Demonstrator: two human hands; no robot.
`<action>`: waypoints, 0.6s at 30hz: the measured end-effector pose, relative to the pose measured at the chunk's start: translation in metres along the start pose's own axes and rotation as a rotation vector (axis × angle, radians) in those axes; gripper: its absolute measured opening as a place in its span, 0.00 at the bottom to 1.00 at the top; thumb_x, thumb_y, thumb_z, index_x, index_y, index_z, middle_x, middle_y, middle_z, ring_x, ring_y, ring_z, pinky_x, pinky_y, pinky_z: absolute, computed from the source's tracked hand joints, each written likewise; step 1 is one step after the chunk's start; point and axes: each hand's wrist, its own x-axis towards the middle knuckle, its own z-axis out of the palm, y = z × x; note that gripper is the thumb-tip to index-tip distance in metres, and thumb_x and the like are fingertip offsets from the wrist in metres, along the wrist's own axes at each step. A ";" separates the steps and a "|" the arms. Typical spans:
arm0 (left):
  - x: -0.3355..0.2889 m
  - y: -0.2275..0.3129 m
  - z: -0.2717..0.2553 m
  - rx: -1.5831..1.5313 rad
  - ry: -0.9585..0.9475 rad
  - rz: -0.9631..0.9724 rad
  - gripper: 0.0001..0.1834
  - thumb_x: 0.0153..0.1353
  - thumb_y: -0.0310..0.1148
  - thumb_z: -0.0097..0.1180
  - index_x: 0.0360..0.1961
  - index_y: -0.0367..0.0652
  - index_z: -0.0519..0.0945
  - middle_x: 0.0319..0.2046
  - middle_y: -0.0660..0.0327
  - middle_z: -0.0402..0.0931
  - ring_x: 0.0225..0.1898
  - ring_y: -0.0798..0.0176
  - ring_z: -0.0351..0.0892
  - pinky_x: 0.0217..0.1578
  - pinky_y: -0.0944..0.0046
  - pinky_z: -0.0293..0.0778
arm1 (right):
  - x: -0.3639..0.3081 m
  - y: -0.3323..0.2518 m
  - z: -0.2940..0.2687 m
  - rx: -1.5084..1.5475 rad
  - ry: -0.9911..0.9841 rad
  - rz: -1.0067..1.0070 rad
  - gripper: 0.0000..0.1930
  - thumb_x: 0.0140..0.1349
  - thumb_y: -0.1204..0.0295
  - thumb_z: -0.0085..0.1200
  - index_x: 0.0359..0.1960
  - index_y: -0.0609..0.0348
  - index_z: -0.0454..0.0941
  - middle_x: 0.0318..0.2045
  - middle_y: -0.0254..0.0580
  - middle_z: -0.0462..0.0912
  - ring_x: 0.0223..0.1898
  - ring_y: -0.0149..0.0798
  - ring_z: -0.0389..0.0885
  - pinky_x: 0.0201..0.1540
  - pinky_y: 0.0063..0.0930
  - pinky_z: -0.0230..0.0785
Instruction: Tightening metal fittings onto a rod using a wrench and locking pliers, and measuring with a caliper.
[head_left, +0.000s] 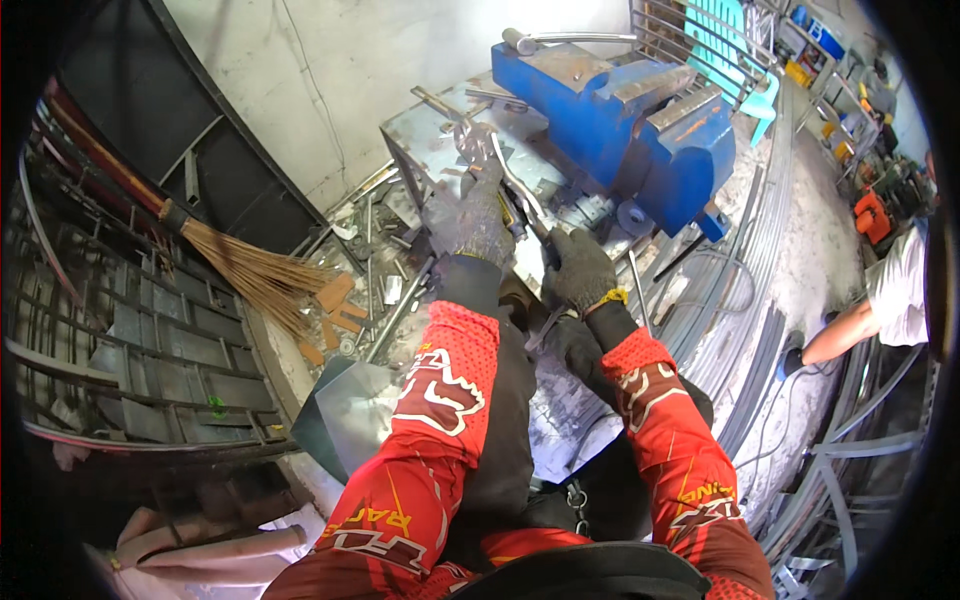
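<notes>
Both my hands wear dark grey work gloves. My right hand (582, 268) is closed around the lower end of a bent, shiny metal bar (515, 184). The bar curves up and away toward the steel bench top (415, 130). My left hand (480, 225) reaches farther forward, left of the bar, with its fingers curled near a metal piece (474, 138) at the bench's edge. What those fingers hold is partly hidden. Beyond and to the right of my hands sits a big blue bench vise (610, 125).
A hammer (520, 41) lies on the vise. A stick broom (245, 262) and brick pieces (335, 292) are at left, among metal scraps. Long metal bars (745, 330) run along the floor at right. Another person's arm (840, 335) shows at far right, beyond a turquoise chair (718, 45).
</notes>
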 end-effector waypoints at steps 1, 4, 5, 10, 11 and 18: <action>0.009 -0.007 -0.009 -0.012 0.001 0.002 0.08 0.71 0.40 0.62 0.41 0.52 0.76 0.25 0.66 0.75 0.19 0.67 0.76 0.16 0.64 0.73 | -0.002 0.000 0.004 -0.024 0.101 -0.081 0.19 0.60 0.64 0.60 0.51 0.56 0.77 0.44 0.57 0.81 0.50 0.61 0.81 0.52 0.53 0.75; 0.029 -0.024 -0.041 0.076 0.177 -0.039 0.09 0.71 0.36 0.62 0.49 0.50 0.78 0.28 0.66 0.76 0.21 0.68 0.76 0.17 0.65 0.73 | 0.009 -0.004 -0.005 0.087 0.160 -0.078 0.22 0.60 0.63 0.61 0.54 0.58 0.78 0.45 0.58 0.80 0.51 0.61 0.80 0.52 0.52 0.74; 0.025 -0.027 -0.036 0.072 0.180 -0.057 0.09 0.71 0.36 0.62 0.49 0.50 0.78 0.28 0.66 0.76 0.21 0.68 0.76 0.17 0.65 0.73 | 0.008 -0.001 -0.008 0.169 0.292 -0.074 0.22 0.61 0.62 0.61 0.55 0.58 0.79 0.45 0.58 0.80 0.49 0.61 0.80 0.51 0.52 0.74; 0.034 -0.030 -0.038 0.263 0.273 0.138 0.19 0.72 0.43 0.60 0.53 0.40 0.77 0.30 0.65 0.77 0.25 0.69 0.75 0.23 0.65 0.70 | 0.031 -0.036 0.005 0.296 0.085 -0.073 0.27 0.66 0.54 0.58 0.63 0.54 0.79 0.35 0.53 0.83 0.39 0.55 0.83 0.46 0.49 0.74; 0.036 -0.031 -0.036 0.274 0.297 0.142 0.21 0.72 0.45 0.60 0.54 0.38 0.77 0.32 0.64 0.78 0.28 0.69 0.75 0.26 0.65 0.71 | 0.033 -0.035 0.012 0.300 0.082 -0.068 0.27 0.66 0.54 0.58 0.63 0.54 0.79 0.35 0.53 0.83 0.39 0.55 0.83 0.46 0.49 0.74; 0.050 -0.027 -0.050 0.354 0.196 0.068 0.20 0.72 0.45 0.59 0.53 0.38 0.79 0.28 0.66 0.75 0.25 0.70 0.72 0.24 0.66 0.67 | 0.044 -0.035 0.018 0.232 0.100 -0.109 0.23 0.60 0.60 0.60 0.55 0.58 0.79 0.40 0.54 0.85 0.45 0.57 0.85 0.48 0.50 0.76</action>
